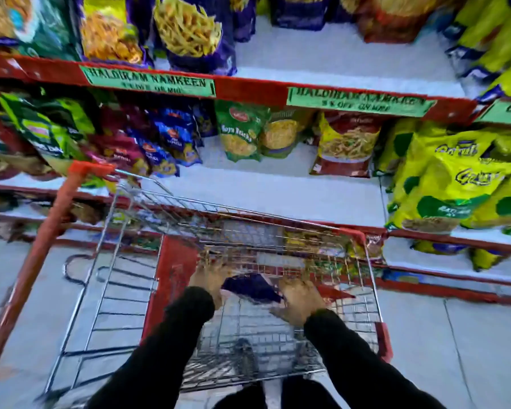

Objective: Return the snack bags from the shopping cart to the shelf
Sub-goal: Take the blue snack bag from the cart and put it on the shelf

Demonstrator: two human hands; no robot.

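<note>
A wire shopping cart (373, 290) with red trim stands against the snack shelves. Both my arms, in black sleeves, reach down into its basket. A dark purple snack bag (251, 286) lies in the basket between my hands. My left hand (210, 280) is at the bag's left edge with fingers spread. My right hand (300, 302) is at its right edge, fingers also apart. Motion blur hides whether either hand grips the bag. A red and white scrap of packaging (337, 293) shows just right of my right hand.
The middle shelf (278, 190) has bare white board between blue bags (171, 143), green and yellow bags (239, 131) and yellow bags (455, 178). The upper shelf (337, 60) holds purple bags (195, 33). The cart's red handle (56, 219) slants at left. Grey floor lies around.
</note>
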